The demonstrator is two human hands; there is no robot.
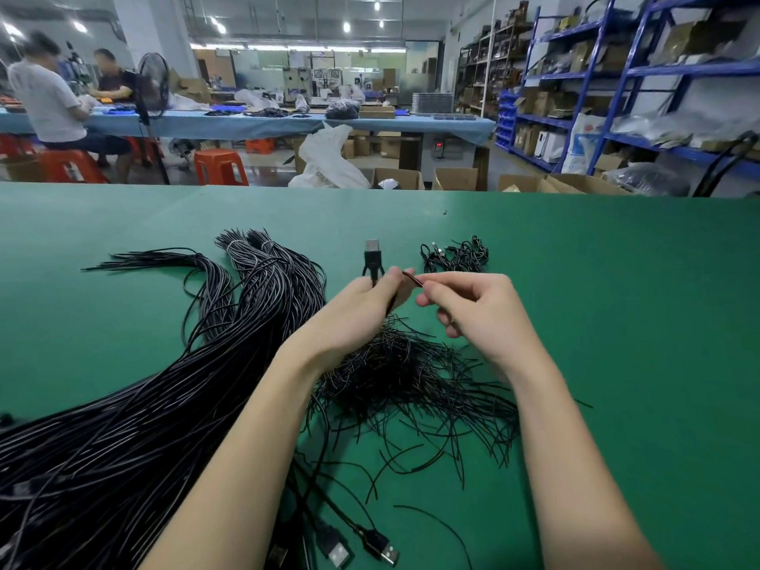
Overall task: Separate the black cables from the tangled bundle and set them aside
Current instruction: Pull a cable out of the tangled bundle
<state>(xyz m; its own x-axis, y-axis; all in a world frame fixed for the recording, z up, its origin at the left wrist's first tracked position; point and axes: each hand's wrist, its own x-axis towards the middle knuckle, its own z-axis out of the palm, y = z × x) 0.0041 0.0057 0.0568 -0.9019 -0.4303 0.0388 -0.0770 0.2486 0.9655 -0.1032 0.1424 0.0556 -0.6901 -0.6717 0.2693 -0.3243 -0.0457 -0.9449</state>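
In the head view, a black cable with a plug (372, 250) is held upright in the left hand (362, 310), its fingers curled round the lead just below the plug, above the middle of the green counter (617, 322). The right hand (469, 310) is pressed together in a pinch on a short thin wire (412, 278) that runs across to the left fingertips. Beneath both hands a tangled bundle (411, 384) of thin black wires is spread toward the near edge. A large sheaf of black cables (123, 425) lies along the left side of the counter, and a small coiled heap (456, 255) is seen beyond the hands, toward the far edge. The task is judged to be partly done: some cables seem to be set aside already, while much of the tangle is left. Whether the pinched wire belongs to the held cable cannot be told, and the plugs (370, 545) at the near edge are cut off.
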